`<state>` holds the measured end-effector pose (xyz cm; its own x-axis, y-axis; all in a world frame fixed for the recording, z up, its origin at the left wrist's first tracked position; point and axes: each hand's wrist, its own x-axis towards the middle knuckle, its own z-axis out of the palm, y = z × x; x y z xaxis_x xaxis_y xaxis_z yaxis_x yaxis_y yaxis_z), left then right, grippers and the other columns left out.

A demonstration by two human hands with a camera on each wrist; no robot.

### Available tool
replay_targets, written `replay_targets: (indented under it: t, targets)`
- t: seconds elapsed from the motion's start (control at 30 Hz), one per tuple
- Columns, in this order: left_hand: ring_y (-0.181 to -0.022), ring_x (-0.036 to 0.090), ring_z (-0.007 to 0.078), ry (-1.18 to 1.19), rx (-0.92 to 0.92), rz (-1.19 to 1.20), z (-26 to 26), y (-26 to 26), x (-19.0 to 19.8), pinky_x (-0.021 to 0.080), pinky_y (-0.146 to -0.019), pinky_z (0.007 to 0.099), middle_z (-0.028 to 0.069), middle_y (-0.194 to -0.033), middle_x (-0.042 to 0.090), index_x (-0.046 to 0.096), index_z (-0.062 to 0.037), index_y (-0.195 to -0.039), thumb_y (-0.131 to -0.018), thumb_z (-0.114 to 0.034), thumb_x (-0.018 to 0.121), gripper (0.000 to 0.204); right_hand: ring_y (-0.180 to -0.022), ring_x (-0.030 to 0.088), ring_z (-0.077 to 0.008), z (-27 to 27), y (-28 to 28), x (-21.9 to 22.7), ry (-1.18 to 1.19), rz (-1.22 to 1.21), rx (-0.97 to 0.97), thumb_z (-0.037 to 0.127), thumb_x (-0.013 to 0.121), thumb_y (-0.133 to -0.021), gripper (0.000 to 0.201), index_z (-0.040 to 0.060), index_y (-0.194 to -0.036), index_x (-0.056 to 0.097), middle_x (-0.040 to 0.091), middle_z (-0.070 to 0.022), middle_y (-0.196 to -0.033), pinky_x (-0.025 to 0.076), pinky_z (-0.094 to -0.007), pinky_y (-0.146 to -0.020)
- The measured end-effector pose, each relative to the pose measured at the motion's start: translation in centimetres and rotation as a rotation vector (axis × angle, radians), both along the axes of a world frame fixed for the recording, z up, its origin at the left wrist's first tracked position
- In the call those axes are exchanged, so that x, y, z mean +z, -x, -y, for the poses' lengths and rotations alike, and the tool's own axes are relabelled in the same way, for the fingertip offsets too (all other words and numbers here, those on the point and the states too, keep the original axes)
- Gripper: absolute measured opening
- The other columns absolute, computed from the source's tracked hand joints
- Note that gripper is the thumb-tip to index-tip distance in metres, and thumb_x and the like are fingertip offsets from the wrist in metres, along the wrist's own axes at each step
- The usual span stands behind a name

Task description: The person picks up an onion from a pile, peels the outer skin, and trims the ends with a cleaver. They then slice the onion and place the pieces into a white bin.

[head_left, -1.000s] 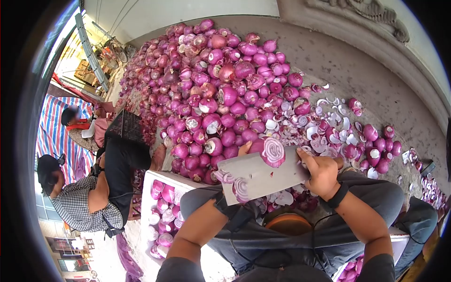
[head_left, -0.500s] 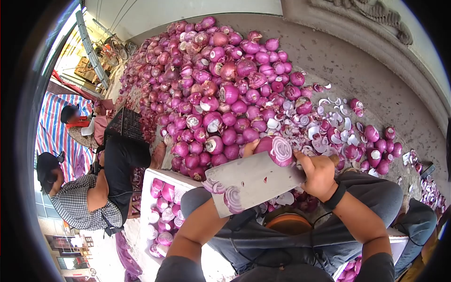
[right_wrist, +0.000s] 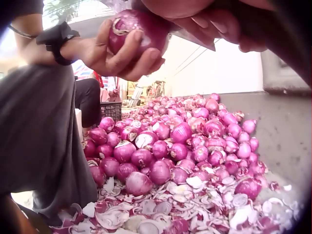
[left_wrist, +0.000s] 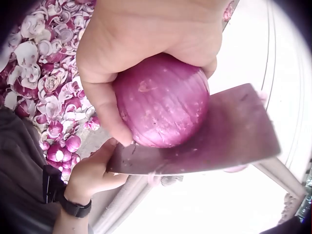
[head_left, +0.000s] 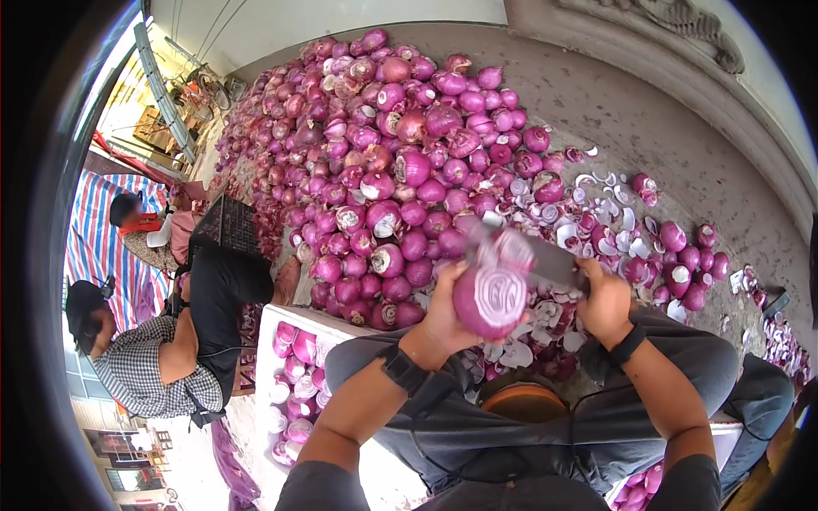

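In the head view my left hand (head_left: 439, 315) grips a red onion (head_left: 490, 301) whose cut face shows white rings. My right hand (head_left: 607, 302) holds a broad cleaver (head_left: 558, 264) by its handle, the blade blurred behind the onion with slices on it. The left wrist view shows the onion (left_wrist: 163, 100) under my curled fingers, against the flat of the blade (left_wrist: 234, 131). Fingers of my left hand (right_wrist: 124, 58) wrap the onion (right_wrist: 139, 31) in the right wrist view, where my right hand (right_wrist: 219, 24) fills the top edge.
A big heap of onions (head_left: 366, 170) lies ahead, with peelings (head_left: 596, 204) to its right. A white box (head_left: 266, 341) of cut onions stands by my left knee. Two people sit at the left near a black crate (head_left: 228, 223). A wall (head_left: 383, 15) runs behind.
My left hand has moved from behind the blade to the near side, turning the onion's cut face upward. The cleaver has swung up and away, and my right hand has shifted slightly right.
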<state>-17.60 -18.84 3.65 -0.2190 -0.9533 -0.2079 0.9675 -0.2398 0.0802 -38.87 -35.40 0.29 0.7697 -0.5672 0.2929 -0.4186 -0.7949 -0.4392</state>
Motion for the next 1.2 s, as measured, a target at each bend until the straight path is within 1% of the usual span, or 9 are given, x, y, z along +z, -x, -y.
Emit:
replay_targets:
  t: [0.07,0.1,0.23,0.53,0.6,0.67,0.83,1.07,1.2]
  targets:
    - [-0.103,0.059,0.0438,0.021,-0.035,0.215,0.5,1.2,2.1,0.055,-0.077,0.0527,0.0238,-0.125,0.052,0.042,-0.0028,-0.132,-0.081,-0.061,0.044,0.077,-0.069,0.059,-0.0402,0.8,0.4,-2.5,-0.325,-0.131,-0.358,0.011,0.063,-0.069,0.036,0.0043,-0.103,0.059,0.061,-0.0178,-0.07,0.046,-0.0478,-0.063]
    - [-0.107,0.054,0.0506,-0.034,-0.033,0.244,0.6,1.4,2.2,0.058,-0.056,0.0505,0.0302,-0.129,0.045,0.039,-0.0062,-0.135,-0.08,-0.067,0.044,0.083,-0.072,0.061,-0.0399,0.9,0.6,-3.6,-0.375,-0.129,-0.452,0.011,0.061,-0.074,0.028,0.0003,-0.1,0.06,0.063,-0.021,-0.073,0.046,-0.0469,-0.064]
    - [-0.104,0.058,0.045,-0.046,-0.013,0.167,1.1,0.7,2.3,0.057,-0.057,0.0527,0.0264,-0.124,0.051,0.043,-0.0047,-0.132,-0.079,-0.066,0.042,0.081,-0.06,0.064,-0.0289,0.7,1.7,-6.5,-0.811,0.049,-0.559,0.012,0.059,-0.074,0.03,-0.0043,-0.099,0.061,0.063,-0.0196,-0.067,0.046,-0.0391,-0.057]
    - [-0.103,0.059,0.0432,-0.045,0.063,0.212,1.5,0.4,2.0,0.058,-0.056,0.049,0.0251,-0.122,0.053,0.044,-0.0054,-0.131,-0.08,-0.067,0.042,0.08,-0.063,0.06,-0.0189,-0.5,-1.9,-2.6,-0.797,0.13,-0.436,0.012,0.064,-0.072,0.03,-0.0045,-0.097,0.063,0.064,-0.0123,-0.07,0.046,-0.0325,-0.06]
    - [-0.103,0.059,0.043,-0.055,0.08,0.258,1.5,0.4,1.8,0.058,-0.055,0.0485,0.025,-0.122,0.053,0.045,-0.0052,-0.13,-0.08,-0.067,0.042,0.08,-0.064,0.059,-0.0161,-1.3,-2.9,-0.4,-0.926,0.266,-0.36,0.009,0.063,-0.074,0.026,-0.0041,-0.096,0.063,0.065,-0.01,-0.073,0.046,-0.031,-0.06]
    - [-0.11,0.052,0.048,0.003,0.12,0.19,1.3,0.1,1.3,0.055,-0.074,0.0529,0.0307,-0.13,0.044,0.043,-0.0083,-0.133,-0.082,-0.065,0.043,0.076,-0.063,0.056,-0.0129,-1.8,-3.4,1.3,-0.983,0.303,-0.341,0.007,0.063,-0.076,0.021,-0.0038,-0.094,0.063,0.065,-0.0067,-0.074,0.044,-0.0292,-0.059]
    - [-0.116,0.048,0.0458,0.103,0.08,0.021,1.2,-0.7,0.9,0.057,-0.067,0.0511,0.0267,-0.137,0.038,0.039,-0.01,-0.136,-0.082,-0.067,0.043,0.079,-0.061,0.052,-0.0079,-2.0,-4.4,5.4,-1.204,0.403,-0.329,0.007,0.062,-0.08,0.017,-0.0037,-0.093,0.062,0.061,-0.0035,-0.07,0.041,-0.0248,-0.054]
    - [-0.118,0.048,0.0434,0.011,0.158,0.189,0.9,-0.9,1.5,0.057,-0.069,0.0508,0.0241,-0.135,0.042,0.039,-0.0093,-0.136,-0.082,-0.068,0.043,0.08,-0.059,0.05,-0.0065,-2.1,-5.6,7.5,-1.204,0.549,-0.318,0.006,0.062,-0.082,0.016,-0.0033,-0.095,0.061,0.06,-0.0022,-0.073,0.039,-0.0241,-0.052]
    - [-0.118,0.048,0.0425,-0.008,0.195,0.103,1.2,-0.8,2.0,0.058,-0.07,0.0502,0.0238,-0.134,0.042,0.039,-0.0081,-0.136,-0.08,-0.072,0.042,0.085,-0.07,0.058,-0.0093,-2.4,-6.0,7.5,-1.171,0.471,-0.219,0.009,0.067,-0.081,0.023,-0.003,-0.1,0.061,0.066,-0.0048,-0.084,0.047,-0.0256,-0.064]
